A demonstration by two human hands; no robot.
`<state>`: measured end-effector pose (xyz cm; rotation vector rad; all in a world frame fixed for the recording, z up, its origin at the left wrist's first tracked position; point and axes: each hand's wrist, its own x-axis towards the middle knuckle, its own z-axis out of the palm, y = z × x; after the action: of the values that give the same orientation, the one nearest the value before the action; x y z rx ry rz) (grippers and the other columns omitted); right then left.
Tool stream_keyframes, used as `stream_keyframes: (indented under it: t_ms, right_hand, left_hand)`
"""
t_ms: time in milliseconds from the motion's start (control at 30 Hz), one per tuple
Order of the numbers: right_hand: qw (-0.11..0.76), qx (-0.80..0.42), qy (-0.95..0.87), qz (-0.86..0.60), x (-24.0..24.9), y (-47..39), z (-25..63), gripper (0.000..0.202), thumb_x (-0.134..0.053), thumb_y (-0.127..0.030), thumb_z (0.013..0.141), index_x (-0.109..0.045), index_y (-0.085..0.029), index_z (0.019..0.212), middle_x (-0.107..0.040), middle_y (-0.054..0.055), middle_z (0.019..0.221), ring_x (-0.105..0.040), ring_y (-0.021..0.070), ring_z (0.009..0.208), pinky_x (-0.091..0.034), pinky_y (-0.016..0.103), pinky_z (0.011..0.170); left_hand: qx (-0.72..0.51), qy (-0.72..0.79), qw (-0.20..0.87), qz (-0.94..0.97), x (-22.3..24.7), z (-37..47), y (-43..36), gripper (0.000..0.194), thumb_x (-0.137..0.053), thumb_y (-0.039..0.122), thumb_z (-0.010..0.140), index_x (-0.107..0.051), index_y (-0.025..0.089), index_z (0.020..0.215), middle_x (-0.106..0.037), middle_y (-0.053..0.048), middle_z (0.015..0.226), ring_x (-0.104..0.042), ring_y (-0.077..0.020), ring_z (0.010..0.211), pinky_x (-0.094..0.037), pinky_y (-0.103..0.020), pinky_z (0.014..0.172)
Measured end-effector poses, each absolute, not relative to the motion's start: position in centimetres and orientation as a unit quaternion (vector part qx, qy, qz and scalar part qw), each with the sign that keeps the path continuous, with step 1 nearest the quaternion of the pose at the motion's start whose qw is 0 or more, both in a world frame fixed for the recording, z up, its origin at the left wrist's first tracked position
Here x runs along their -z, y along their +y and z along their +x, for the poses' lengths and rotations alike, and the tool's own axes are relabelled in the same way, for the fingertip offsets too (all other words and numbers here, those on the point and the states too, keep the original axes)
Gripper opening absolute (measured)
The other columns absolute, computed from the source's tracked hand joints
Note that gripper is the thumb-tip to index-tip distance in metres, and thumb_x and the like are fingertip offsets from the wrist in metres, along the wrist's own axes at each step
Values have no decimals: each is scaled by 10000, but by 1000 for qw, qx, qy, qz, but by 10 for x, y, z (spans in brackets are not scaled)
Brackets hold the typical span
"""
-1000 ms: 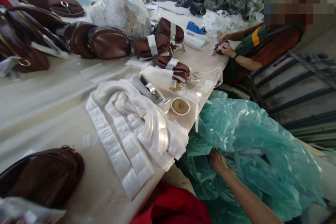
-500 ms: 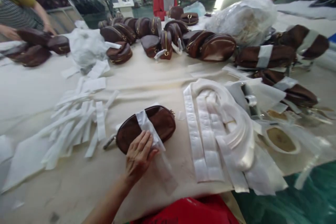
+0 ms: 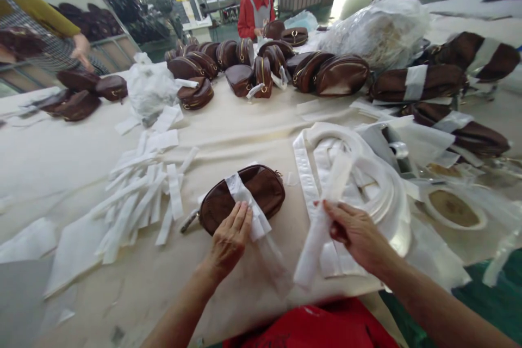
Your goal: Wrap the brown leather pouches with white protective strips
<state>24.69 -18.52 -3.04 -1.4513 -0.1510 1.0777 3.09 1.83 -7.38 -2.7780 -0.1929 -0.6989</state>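
A brown leather pouch with a zip edge lies flat on the table before me, its zip pull at the left end. Across it runs a white translucent strip, which trails off the pouch's near edge. My left hand lies on the pouch with fingers stretched out, pressing the strip down. To the right, my right hand pinches a white foam-like strip between thumb and fingers. Beneath that hand is a coil of white padded strips.
Loose white strips are heaped left of the pouch. Several brown bags stand in a row at the back, beside a large clear plastic bundle. A tape roll lies at right. Co-workers stand at the far side and left.
My right hand has come into view at the right, holding a white strip up over the coil. My left hand stays on the pouch. The whole view has shifted slightly.
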Motion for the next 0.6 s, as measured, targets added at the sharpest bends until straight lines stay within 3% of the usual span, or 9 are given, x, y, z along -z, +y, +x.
stream_keyframes:
  t_ms: [67, 200, 300, 433, 600]
  right_hand:
    - [619, -530, -1, -580, 43, -147, 217, 338, -769, -419, 628, -590, -145, 712, -565, -39, 582, -503, 43, 461, -399, 142, 400]
    - [596, -585, 29, -549, 64, -110, 174, 198, -734, -237, 651, -561, -142, 637, -607, -5, 580, -596, 84, 521, -509, 185, 507]
    - [586, -597, 31, -547, 68, -97, 161, 118, -668, -147, 651, -556, -143, 613, -612, -10, 556, -599, 94, 511, -521, 205, 532]
    - [577, -593, 11, -561, 66, -80, 160, 47, -610, -113, 630, -578, -143, 611, -612, -24, 532, -575, 90, 488, -488, 189, 510]
    - [531, -605, -52, -591, 69, -74, 165, 162, -562, -133, 639, -534, -155, 481, -537, -31, 406, -494, 81, 386, -404, 178, 419]
  left_hand:
    - [240, -65, 117, -962, 69, 31, 22, 486, -368, 53, 876, -390, 78, 1361, -603, -179, 1210, -567, -264, 1155, -510, -344, 905]
    - [226, -69, 79, -969, 61, 33, 28, 447, -411, 75, 836, -483, 99, 1277, -609, -152, 1208, -598, -248, 1107, -536, -328, 877]
    - [217, -72, 69, -971, 57, 33, 29, 458, -436, 78, 801, -505, 113, 1253, -611, -142, 1209, -606, -240, 1092, -541, -319, 873]
    - [205, -70, 54, -975, 53, 31, 27, 527, -441, 72, 763, -478, 110, 1288, -583, -149, 1249, -582, -252, 1129, -526, -341, 911]
    - [194, -69, 45, -977, 62, 27, 19, 583, -483, 190, 831, -352, 75, 1388, -513, -202, 1317, -502, -316, 1220, -508, -411, 917]
